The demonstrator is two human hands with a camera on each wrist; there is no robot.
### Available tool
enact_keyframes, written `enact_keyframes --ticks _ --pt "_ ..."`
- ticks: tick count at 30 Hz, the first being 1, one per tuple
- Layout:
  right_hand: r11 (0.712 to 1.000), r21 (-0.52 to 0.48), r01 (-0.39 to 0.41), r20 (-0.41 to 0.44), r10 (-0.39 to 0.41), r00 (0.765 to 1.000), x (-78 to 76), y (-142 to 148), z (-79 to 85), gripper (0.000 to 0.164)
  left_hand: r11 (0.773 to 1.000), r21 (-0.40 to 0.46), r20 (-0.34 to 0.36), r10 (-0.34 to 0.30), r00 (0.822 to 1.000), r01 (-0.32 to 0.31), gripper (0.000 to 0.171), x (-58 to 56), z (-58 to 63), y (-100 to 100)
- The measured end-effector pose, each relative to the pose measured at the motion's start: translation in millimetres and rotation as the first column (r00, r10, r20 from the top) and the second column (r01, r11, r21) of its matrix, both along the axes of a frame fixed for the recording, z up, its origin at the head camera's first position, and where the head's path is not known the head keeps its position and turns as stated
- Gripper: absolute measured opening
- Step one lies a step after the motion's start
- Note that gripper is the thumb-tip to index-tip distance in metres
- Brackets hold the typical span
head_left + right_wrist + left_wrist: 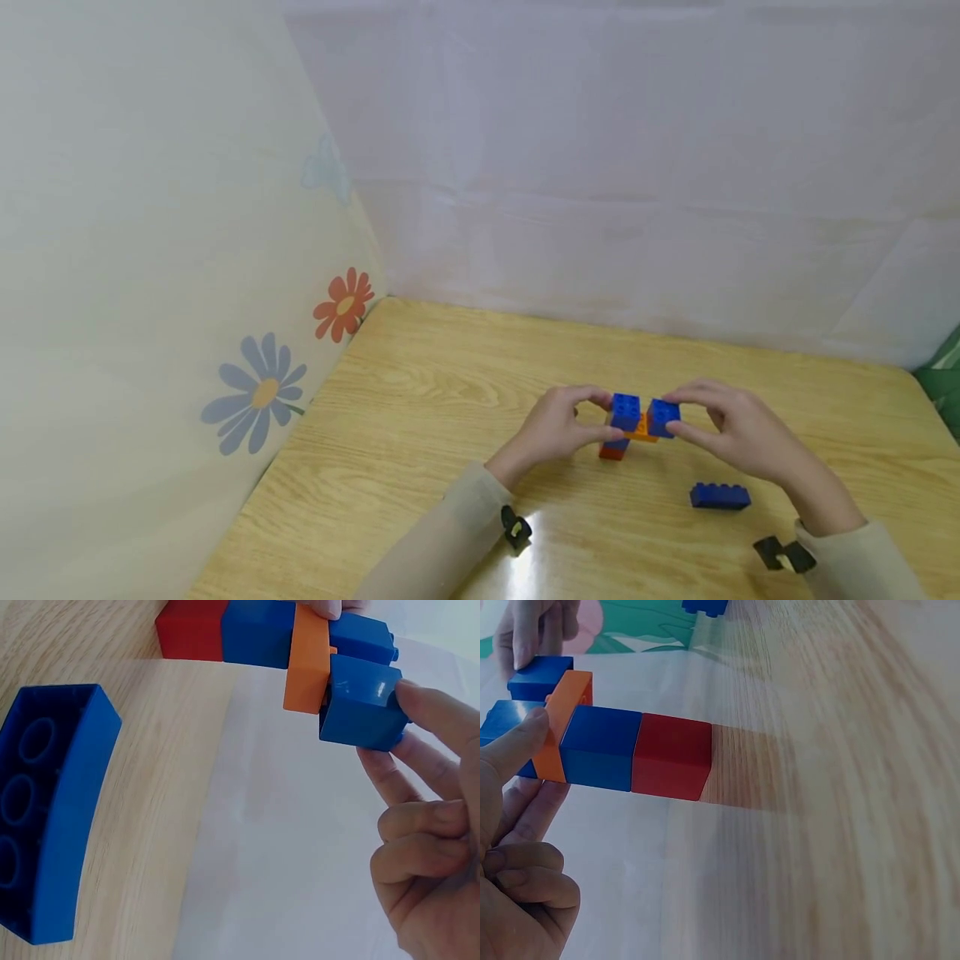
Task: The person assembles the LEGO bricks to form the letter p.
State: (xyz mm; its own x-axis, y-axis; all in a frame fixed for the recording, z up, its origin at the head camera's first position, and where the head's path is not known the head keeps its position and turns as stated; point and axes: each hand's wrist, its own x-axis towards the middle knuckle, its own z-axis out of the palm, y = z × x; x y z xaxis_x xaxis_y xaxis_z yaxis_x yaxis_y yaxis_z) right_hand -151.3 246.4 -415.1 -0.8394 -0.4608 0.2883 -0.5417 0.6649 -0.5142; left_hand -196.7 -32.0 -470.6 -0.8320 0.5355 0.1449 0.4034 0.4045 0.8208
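Observation:
A small stack of toy building bricks stands on the table. At its base is a red brick [671, 757], with a blue brick [601, 748] on it and an orange brick [307, 664] laid across, its right end overhanging. My left hand [558, 423] pinches the left top blue brick [626, 412] between thumb and fingers, the thumb reaching the orange brick's edge. Between thumb and fingertips, my right hand [738, 425] grips another blue brick [362, 703], slightly tilted at the orange brick's overhanging end. Its underside is mostly hidden.
A longer blue brick [720, 497] lies on the wooden table [420, 467] in front of the right hand. White cloth [600, 167] hangs behind the table, and a flower-printed sheet [150, 250] hangs along the left side. Something green [943, 383] shows at the right edge.

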Motion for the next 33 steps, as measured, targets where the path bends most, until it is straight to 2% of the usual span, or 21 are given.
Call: enact_keyframes --ticks 11,18,22,25,29,33 --pt "0.999 -0.052 0.010 0.068 -0.006 0.998 0.6 4 -3.1 0.033 1.000 0.004 0.028 0.011 1.000 -0.011 0.043 0.7 -2.8 -2" --pt "0.996 -0.074 0.042 0.090 -0.035 0.995 5.5 13 -7.7 0.033 1.000 -0.009 0.026 0.011 1.000 -0.010 0.044 0.6 -1.0 -2" --pt "0.994 -0.078 0.072 0.141 -0.061 0.988 10.5 19 -11.4 0.032 1.000 -0.014 0.033 0.007 0.999 -0.007 0.044 0.6 -0.1 -1" --pt "0.993 -0.058 0.101 0.211 -0.086 0.974 13.7 25 -14.6 0.034 1.000 -0.014 0.034 0.011 0.999 -0.011 0.045 0.6 0.0 -1" --pt "0.993 -0.033 0.116 0.329 -0.099 0.939 16.0 36 -19.3 0.039 1.000 -0.010 0.040 0.017 0.999 -0.016 0.045 1.0 -0.3 -2" --pt "0.994 0.011 0.106 0.405 -0.102 0.909 16.7 48 -26.7 0.041 1.000 -0.004 0.042 0.018 0.999 -0.018 0.044 0.6 -1.7 -2"
